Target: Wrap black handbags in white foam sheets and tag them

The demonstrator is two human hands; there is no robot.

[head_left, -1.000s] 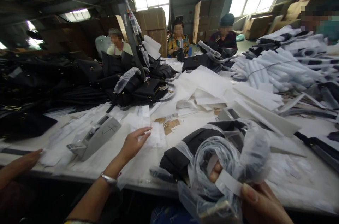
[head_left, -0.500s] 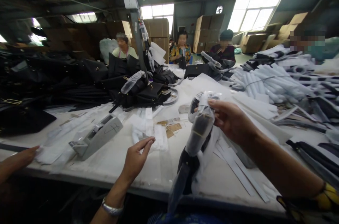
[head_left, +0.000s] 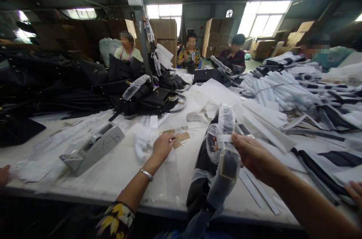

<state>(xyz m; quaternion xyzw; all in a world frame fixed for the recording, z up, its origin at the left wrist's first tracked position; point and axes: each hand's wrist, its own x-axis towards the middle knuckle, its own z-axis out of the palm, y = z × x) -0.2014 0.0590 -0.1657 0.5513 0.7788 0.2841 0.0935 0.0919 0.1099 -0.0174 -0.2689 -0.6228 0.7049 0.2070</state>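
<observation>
My right hand grips the plastic-wrapped handle of a black handbag, close to a white band around the wrap. The bag hangs at the table's near edge, partly hidden by the wrapped handle. Away to the left, my left hand has its fingers pinched at the near end of brown hang tags lying on the white table. Its fingertips seem closed on one tag or its cord; the exact hold is small in view. White wrapped pieces lie beside that hand.
A grey tape dispenser stands at the left. Black handbags are heaped behind it around a metal post. White wrapped handles pile at the right. Other people's hands show at both side edges; several co-workers sit opposite.
My left hand has moved right and forward to the brown tags. My right hand has lowered slightly and turned the wrapped handle. A co-worker's hand at the left has drawn back.
</observation>
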